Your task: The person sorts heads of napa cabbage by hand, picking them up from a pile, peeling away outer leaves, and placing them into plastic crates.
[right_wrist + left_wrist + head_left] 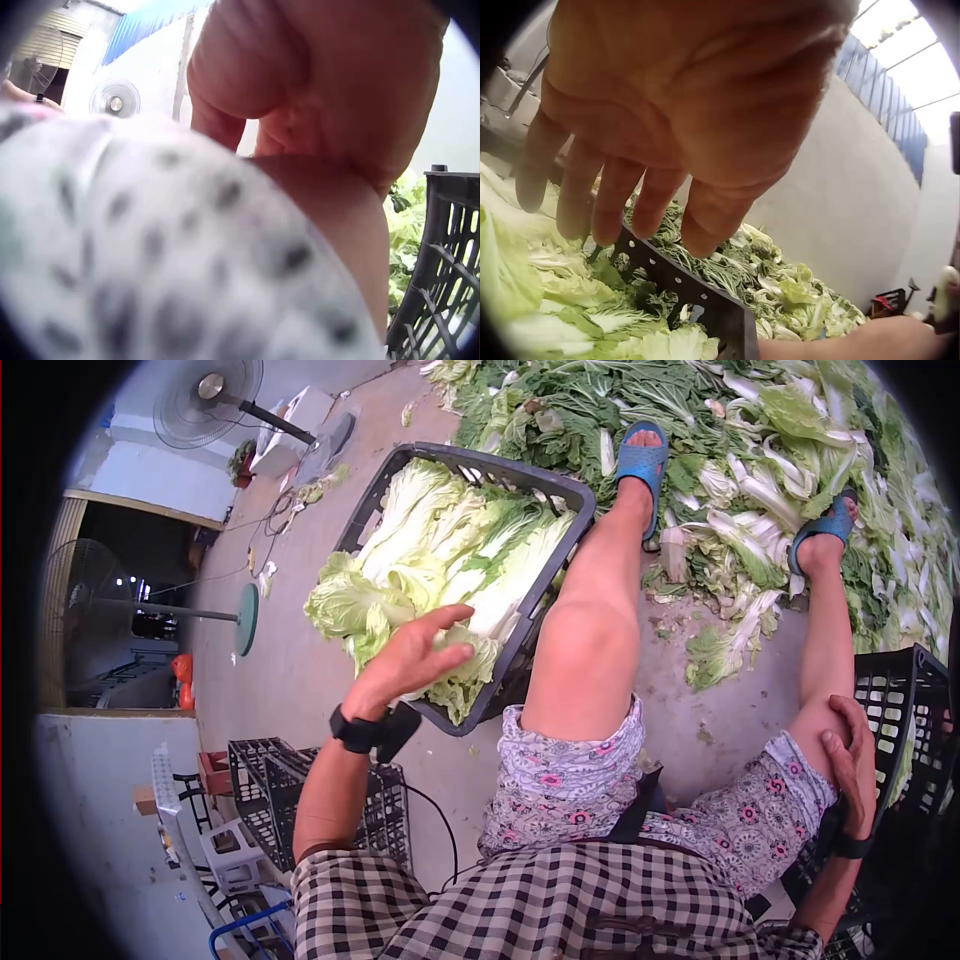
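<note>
A black plastic crate (497,464) full of pale green napa cabbages (440,550) stands on the concrete floor in front of my left knee. My left hand (425,650) hovers over the near end of the pile with fingers spread and relaxed, holding nothing. In the left wrist view the same hand (667,112) hangs just above the cabbage leaves (547,292) and the crate rim (705,296). My right hand (850,745) rests on my right knee, fingers loosely draped over it; the right wrist view shows that hand (322,82) against the knee.
A large heap of loose cabbages and trimmed leaves (760,450) covers the floor beyond my feet in blue sandals (642,460). Another black crate (900,700) stands at my right. Stacked crates (270,790) sit at lower left, and two fans (205,400) stand further off.
</note>
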